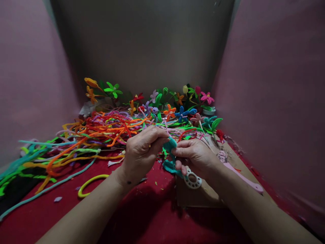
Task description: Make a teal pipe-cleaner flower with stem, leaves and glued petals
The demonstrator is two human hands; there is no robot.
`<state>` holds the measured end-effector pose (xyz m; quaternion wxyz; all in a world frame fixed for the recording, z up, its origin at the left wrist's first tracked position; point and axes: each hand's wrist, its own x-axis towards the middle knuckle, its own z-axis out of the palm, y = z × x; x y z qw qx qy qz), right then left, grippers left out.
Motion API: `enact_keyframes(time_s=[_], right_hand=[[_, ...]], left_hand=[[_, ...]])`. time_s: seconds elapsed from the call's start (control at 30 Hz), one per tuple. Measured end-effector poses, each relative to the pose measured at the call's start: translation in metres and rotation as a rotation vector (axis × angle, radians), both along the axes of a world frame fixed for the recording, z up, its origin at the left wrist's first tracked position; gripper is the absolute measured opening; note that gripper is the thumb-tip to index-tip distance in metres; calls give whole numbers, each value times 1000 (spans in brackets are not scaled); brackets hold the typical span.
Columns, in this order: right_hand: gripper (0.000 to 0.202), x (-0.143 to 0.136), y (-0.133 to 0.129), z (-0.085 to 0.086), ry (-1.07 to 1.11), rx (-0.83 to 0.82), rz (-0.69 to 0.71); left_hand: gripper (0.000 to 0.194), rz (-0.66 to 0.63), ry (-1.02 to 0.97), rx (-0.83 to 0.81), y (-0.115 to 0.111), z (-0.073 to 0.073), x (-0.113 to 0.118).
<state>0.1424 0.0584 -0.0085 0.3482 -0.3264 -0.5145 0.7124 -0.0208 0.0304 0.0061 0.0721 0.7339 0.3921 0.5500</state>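
Observation:
A teal pipe-cleaner piece (pixel 169 145), bent into petal-like loops, is held up between my two hands. My left hand (pixel 144 149) is closed, its fingertips pinching the upper end of the piece. From the other side, my right hand (pixel 194 154) pinches it between thumb and forefinger, with the other fingers curled under. A lower teal loop (pixel 169 166) hangs beneath the fingers. Just below my right hand a white ring-shaped disc with holes (pixel 193 179) lies on a cardboard sheet (pixel 200 199).
A heap of coloured pipe cleaners (pixel 109 128) spreads over the red cloth (pixel 142 217) at left. Finished pipe-cleaner flowers (pixel 181 114) stand along the back. A pink-handled brush (pixel 243 178) lies on the cardboard at right. A yellow ring (pixel 82 191) lies near my left forearm. Pink walls (pixel 274 84) flank both sides.

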Motion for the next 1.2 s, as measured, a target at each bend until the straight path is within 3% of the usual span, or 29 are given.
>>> enact_keyframes(time_s=[0.4,0.5,0.67,0.8,0.9,1.0,1.2], right_hand=[[21,1,-3,1,-73,273,-126],[23,1,-3,1,-79,327,-174],[20,1,-4,3,-123,455,-329],[15,4,-5,1,-148,655,-472],[13,7,-4,-1,-220,911,-569],[15,9,-4,-3,-315,1134,-628],[15,8,-5,-3,-372,1231,-623]], left_hand=[[9,-34,12,145,1,-4,2],[16,-55,-65,93,2,-8,3],[40,-196,-320,-92,3,-10,9],[30,-176,-433,-161,3,-5,11],[14,-95,-431,-274,1,0,10],[12,-118,-423,-387,0,3,10],[6,-138,-362,-206,-1,-3,14]])
